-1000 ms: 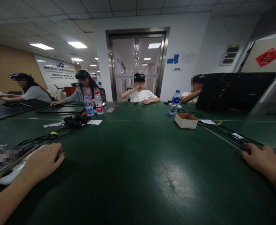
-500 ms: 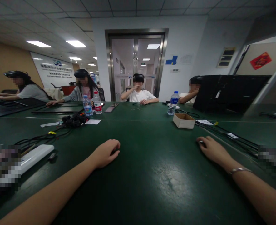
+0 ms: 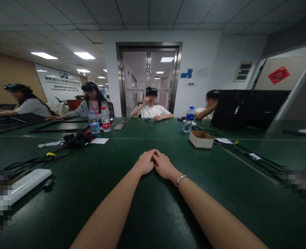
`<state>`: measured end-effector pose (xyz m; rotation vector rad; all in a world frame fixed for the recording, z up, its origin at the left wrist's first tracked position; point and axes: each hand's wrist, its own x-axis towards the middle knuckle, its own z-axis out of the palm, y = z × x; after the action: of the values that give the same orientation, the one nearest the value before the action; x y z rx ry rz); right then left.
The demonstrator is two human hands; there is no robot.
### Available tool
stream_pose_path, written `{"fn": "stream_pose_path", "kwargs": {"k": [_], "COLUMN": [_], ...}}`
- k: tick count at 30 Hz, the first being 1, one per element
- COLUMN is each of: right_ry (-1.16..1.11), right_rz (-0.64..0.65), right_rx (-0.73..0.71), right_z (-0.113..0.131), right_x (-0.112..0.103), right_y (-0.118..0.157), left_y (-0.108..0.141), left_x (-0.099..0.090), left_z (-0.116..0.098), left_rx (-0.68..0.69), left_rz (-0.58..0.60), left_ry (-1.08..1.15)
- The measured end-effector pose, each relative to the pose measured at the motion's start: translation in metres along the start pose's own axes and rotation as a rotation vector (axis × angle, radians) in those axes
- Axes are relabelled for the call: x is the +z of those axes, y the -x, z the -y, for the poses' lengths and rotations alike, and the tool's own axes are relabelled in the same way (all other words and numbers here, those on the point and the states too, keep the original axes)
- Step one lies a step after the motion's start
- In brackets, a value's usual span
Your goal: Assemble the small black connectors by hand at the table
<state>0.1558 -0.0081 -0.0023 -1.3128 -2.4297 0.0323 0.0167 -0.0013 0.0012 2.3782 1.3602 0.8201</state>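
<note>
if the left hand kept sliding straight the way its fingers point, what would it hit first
The left hand points forward and right, and its fingertips already meet the right hand on the green table. That hand is first in line, with no gap visible between them.

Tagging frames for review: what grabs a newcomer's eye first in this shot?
The two hands, left hand and right hand, meet fingertip to fingertip in the middle of the dark green table; no object shows in either grip. Past them to the right sits an open cardboard box. Far left lies a white bar-shaped device beside tangled black cables.
</note>
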Motion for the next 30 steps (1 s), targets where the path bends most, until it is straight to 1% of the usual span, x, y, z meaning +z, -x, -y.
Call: {"fn": "stream_pose_path", "kwargs": {"k": [3, 6, 10, 13, 17, 20, 23, 28, 30], "right_ry": [-0.079, -0.110, -0.145, -0.265, -0.475, -0.550, -0.598, -0.662, -0.731], "right_rz": [-0.002, -0.024, -0.068, -0.110, -0.179, -0.219, -0.244, -0.313, -0.305], "right_rx": [-0.032, -0.046, -0.022, 0.000, 0.116, 0.209, 0.254, 0.308, 0.340], "right_z": [-0.003, -0.005, -0.004, -0.008, -0.016, -0.020, -0.023, -0.027, -0.027], "right_x": [-0.001, -0.005, -0.008, -0.007, -0.007, -0.008, -0.007, -0.004, -0.003], "right_y": [0.001, 0.006, 0.009, 0.008, 0.005, 0.004, 0.004, 0.004, 0.003], "left_y": [0.001, 0.003, 0.007, 0.010, 0.012, 0.014, 0.015, 0.015, 0.015], "left_x": [-0.002, -0.005, -0.009, -0.011, -0.012, -0.013, -0.014, -0.018, -0.019], "left_z": [0.004, 0.007, 0.010, 0.015, 0.020, 0.021, 0.019, 0.015, 0.014], "left_rx": [0.019, 0.041, 0.075, 0.048, 0.009, -0.007, -0.026, -0.079, -0.089], "left_rz": [0.012, -0.009, -0.039, -0.036, -0.032, -0.033, -0.043, -0.093, -0.100], "left_ry": [0.085, 0.129, 0.142, 0.182, 0.171, 0.134, 0.140, 0.174, 0.210]}}
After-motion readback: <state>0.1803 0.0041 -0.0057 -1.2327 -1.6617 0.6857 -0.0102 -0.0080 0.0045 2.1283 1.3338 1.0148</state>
